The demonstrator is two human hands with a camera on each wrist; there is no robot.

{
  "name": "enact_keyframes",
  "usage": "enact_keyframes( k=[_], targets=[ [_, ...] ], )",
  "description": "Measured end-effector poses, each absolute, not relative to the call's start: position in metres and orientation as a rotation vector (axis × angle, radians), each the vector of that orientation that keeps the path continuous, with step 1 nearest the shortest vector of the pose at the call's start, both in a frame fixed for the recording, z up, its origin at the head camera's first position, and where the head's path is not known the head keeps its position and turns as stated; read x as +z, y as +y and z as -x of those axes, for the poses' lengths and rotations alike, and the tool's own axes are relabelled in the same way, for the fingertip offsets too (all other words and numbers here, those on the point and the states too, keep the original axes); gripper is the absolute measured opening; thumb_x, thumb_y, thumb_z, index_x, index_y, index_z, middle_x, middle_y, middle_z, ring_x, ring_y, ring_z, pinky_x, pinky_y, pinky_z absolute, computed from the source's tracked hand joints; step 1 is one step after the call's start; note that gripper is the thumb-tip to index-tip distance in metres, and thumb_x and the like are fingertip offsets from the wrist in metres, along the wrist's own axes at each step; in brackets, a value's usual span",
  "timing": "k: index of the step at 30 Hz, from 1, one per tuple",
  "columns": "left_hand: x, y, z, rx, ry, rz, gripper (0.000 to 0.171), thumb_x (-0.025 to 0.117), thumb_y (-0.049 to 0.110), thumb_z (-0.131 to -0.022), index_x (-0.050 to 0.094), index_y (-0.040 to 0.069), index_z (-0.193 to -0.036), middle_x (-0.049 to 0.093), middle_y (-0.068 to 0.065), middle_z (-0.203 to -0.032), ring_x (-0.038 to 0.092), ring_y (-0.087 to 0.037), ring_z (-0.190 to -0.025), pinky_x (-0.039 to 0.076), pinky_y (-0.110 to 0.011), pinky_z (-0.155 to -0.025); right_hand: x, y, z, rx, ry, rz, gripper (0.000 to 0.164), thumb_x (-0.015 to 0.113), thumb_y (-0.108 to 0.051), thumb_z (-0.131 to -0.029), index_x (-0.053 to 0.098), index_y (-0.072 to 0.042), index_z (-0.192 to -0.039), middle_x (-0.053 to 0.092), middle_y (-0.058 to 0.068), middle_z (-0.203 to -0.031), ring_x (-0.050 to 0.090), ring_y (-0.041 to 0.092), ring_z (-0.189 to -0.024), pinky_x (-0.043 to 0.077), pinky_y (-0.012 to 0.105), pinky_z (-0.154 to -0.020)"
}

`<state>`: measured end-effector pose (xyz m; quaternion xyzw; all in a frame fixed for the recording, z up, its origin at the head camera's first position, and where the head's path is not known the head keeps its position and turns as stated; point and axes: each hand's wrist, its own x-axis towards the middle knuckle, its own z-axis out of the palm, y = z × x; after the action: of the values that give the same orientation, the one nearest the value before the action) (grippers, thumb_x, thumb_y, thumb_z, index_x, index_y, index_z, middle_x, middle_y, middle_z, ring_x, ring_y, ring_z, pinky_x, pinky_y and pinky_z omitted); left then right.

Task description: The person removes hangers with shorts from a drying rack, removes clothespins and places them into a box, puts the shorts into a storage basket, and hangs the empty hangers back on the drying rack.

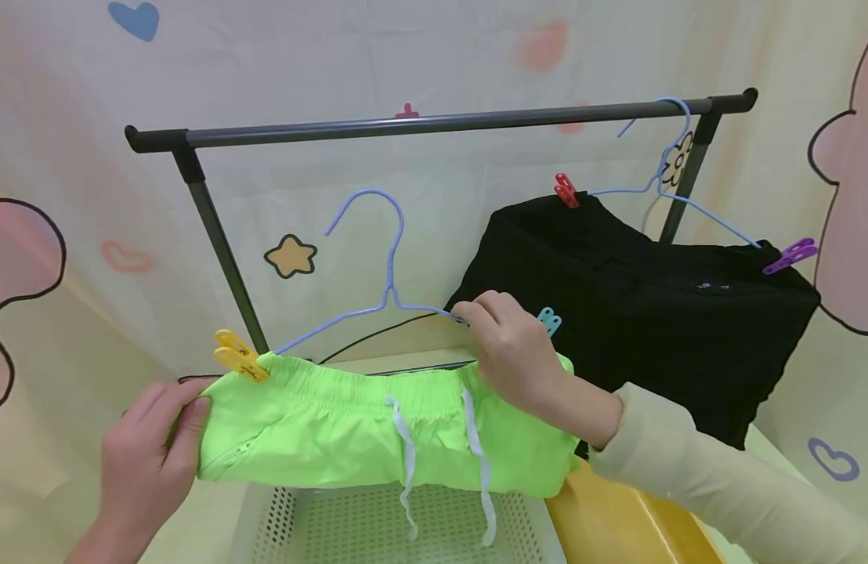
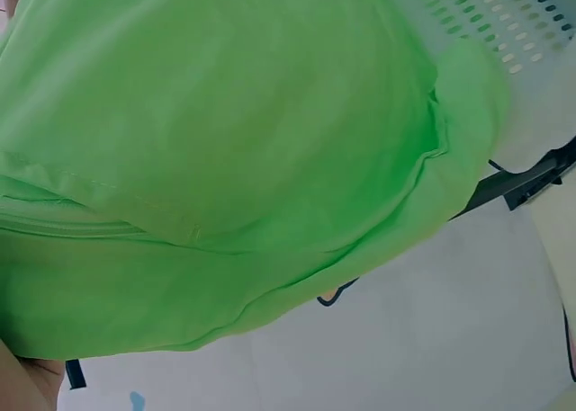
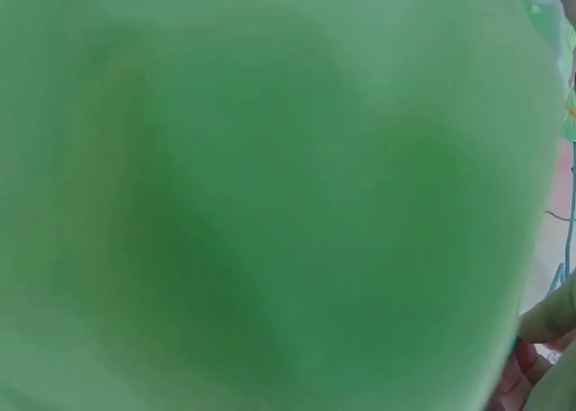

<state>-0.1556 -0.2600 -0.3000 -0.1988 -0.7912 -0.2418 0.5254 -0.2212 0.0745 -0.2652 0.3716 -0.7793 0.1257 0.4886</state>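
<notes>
Neon green shorts (image 1: 300,439) with white drawstrings (image 1: 406,454) are held up in front of me in the head view. My left hand (image 1: 148,454) pinches their left side between thumb and fingers. My right hand (image 1: 518,360) grips the right arm of a blue wire hanger (image 1: 390,266) at the waistband. A yellow clothespin (image 1: 240,356) clips the waistband's left end to the hanger. Behind the right hand a light blue clothespin (image 1: 549,320) partly shows. Green fabric (image 2: 225,141) fills much of the left wrist view and nearly all of the right wrist view.
A dark rail (image 1: 420,125) on a stand spans the back. Black shorts (image 1: 638,313) hang from its right end on another blue hanger, with red (image 1: 566,190) and purple (image 1: 791,255) clothespins. Below are a white perforated basket (image 1: 265,533) and a yellow container (image 1: 617,517).
</notes>
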Motion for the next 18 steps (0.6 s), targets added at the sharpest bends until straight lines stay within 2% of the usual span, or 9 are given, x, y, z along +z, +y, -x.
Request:
enact_keyframes(
  k=[5,11,15,18],
  targets=[
    [-0.311,-0.266,0.142,-0.563,-2.004,0.445,0.031,0.044,0.025,-0.092,0.058,-0.001,-0.082,0.049,-0.004,-0.069,0.034,0.004,-0.066,0.031,-0.021,-0.052,-0.274,0.067,0.219,0.327,-1.897,-0.930,0.033,0.054,0.018,-0.063,0.058,-0.003,-0.088,0.055,0.007,-0.074,0.053,0.021,-0.070,0.044,0.023,-0.047],
    [-0.324,-0.270,0.132,-0.600,-2.058,0.403,0.014,0.048,0.008,-0.089,0.057,-0.002,-0.085,0.048,0.000,-0.072,0.033,0.006,-0.066,0.031,-0.021,-0.054,-0.287,0.060,0.217,0.351,-1.908,-0.970,0.030,0.056,0.017,-0.064,0.059,-0.003,-0.086,0.056,0.006,-0.075,0.052,0.019,-0.068,0.044,0.021,-0.048],
    [-0.334,-0.272,0.128,-0.690,-2.040,0.349,0.010,0.050,0.000,-0.085,0.058,-0.005,-0.084,0.047,0.022,-0.081,0.034,0.013,-0.069,0.031,-0.013,-0.060,-0.296,0.056,0.219,0.352,-1.887,-1.006,0.028,0.053,0.016,-0.065,0.059,-0.004,-0.085,0.055,0.005,-0.075,0.052,0.017,-0.067,0.043,0.021,-0.047],
    [-0.340,-0.273,0.125,-0.764,-2.039,0.271,0.008,0.051,-0.005,-0.081,0.058,-0.006,-0.083,0.041,0.036,-0.090,0.035,0.018,-0.074,0.028,-0.004,-0.066,-0.302,0.053,0.220,0.342,-1.878,-1.037,0.025,0.047,0.012,-0.071,0.059,-0.004,-0.085,0.055,0.004,-0.075,0.053,0.016,-0.065,0.042,0.021,-0.048]
  ],
)
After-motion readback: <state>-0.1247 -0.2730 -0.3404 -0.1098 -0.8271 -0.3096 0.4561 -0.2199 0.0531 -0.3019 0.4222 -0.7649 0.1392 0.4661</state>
